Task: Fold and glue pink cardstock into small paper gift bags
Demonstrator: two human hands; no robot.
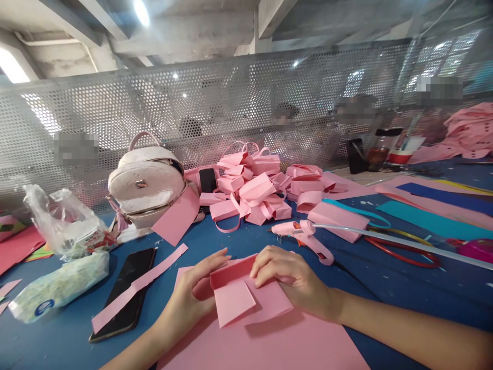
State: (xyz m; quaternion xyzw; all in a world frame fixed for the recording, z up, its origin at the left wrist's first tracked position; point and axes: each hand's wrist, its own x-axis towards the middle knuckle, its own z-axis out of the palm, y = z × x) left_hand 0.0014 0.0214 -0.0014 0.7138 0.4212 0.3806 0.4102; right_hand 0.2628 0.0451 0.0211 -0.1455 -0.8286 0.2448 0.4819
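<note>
A small pink paper box (250,298), partly folded, with a loose square flap on its front, is between my two hands above a large pink sheet (308,341). My left hand (198,285) cups the box's left end, its fingers reaching along the back edge. On the other side, my right hand (287,275) grips the top right edge, fingertips bent over the rim and thumb hidden. Just beyond my right hand lies a pink glue gun (304,234) with a long clear glue stick in it. A pink paper strip (138,285) lies across a phone (125,293) to the left.
A heap of pink paper bags (256,190) stands at the back, beside a pale backpack (148,180). On the left are a tissue pack (61,285) and plastic bag (63,218). Coloured strips (427,216) lie right. A perforated metal screen (231,103) runs behind.
</note>
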